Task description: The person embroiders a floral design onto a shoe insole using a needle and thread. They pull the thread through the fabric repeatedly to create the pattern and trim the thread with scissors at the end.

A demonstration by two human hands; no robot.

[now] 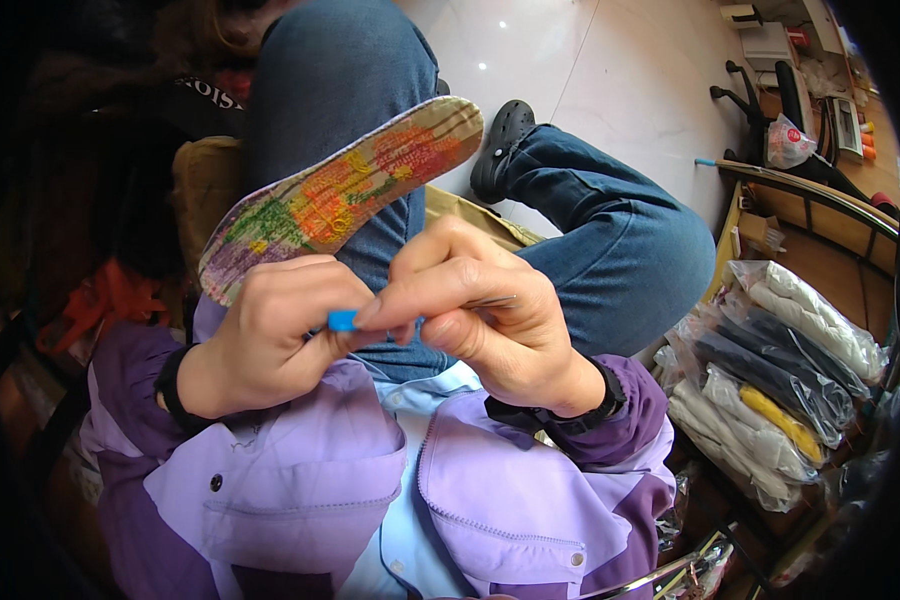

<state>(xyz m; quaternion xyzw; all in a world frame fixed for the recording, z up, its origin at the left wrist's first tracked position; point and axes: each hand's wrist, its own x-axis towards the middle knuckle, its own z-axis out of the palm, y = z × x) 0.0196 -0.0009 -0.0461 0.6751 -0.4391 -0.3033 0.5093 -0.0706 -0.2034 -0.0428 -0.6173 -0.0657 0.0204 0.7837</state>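
Observation:
Close together above my lap, my left hand [285,326] and my right hand [487,315] meet at a small blue object [343,320]. My left fingers are closed on its left side, and my right fingertip touches its right end. A thin metal needle-like tool [495,301] shows between the fingers of my right hand. An embroidered shoe insole [337,195] with orange, yellow, green and purple stitching lies across my thigh, just above my left hand. What else the curled fingers cover is hidden.
Plastic-wrapped folded garments [780,382] lie at the right beside a wooden frame [795,187]. An orange bag [105,300] is at the left. Black clogs [499,150] rest on the tiled floor [555,52]. Tan material [480,214] lies between the legs.

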